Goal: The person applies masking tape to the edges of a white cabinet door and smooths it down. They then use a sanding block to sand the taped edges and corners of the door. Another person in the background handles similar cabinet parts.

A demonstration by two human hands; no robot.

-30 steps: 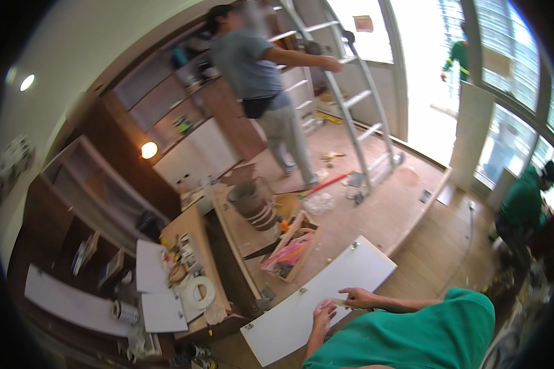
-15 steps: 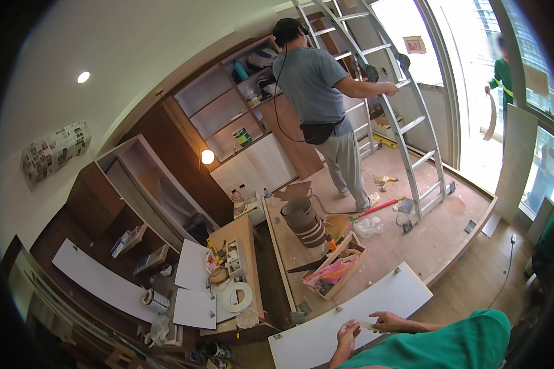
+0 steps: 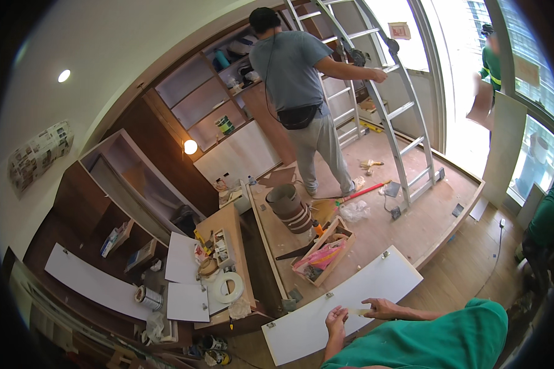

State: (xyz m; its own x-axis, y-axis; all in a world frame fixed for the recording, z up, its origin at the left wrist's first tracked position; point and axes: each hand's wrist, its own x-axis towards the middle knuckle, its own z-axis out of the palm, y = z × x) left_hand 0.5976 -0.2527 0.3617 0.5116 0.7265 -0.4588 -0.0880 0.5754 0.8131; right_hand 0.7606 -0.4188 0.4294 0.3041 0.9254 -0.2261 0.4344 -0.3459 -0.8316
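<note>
Both of my hands are over a long white panel [image 3: 308,341] with metal hinges [image 3: 329,295] along its far edge. A thin pale strip [image 3: 357,312] spans the gap between them. My left hand [image 3: 337,318] pinches one end of this strip, fingers curled. At the other end, my right hand [image 3: 381,308] closes on it with thumb and fingers, the index finger reaching forward. What the strip is made of is too small to make out.
Beyond the panel, a low wooden platform [image 3: 406,237] carries a wooden toolbox [image 3: 317,277], a bucket [image 3: 287,206] and an aluminium ladder [image 3: 406,154]. A person in grey [image 3: 295,80] stands there. Left, a workbench [image 3: 237,230] holds a tape roll [image 3: 228,287]. Green-clad people [image 3: 491,64] are at right.
The view has shifted, moving the scene slightly left and up. My hands keep the strip between them. By the window, the person in green has moved, with a brown sheet now showing beside them.
</note>
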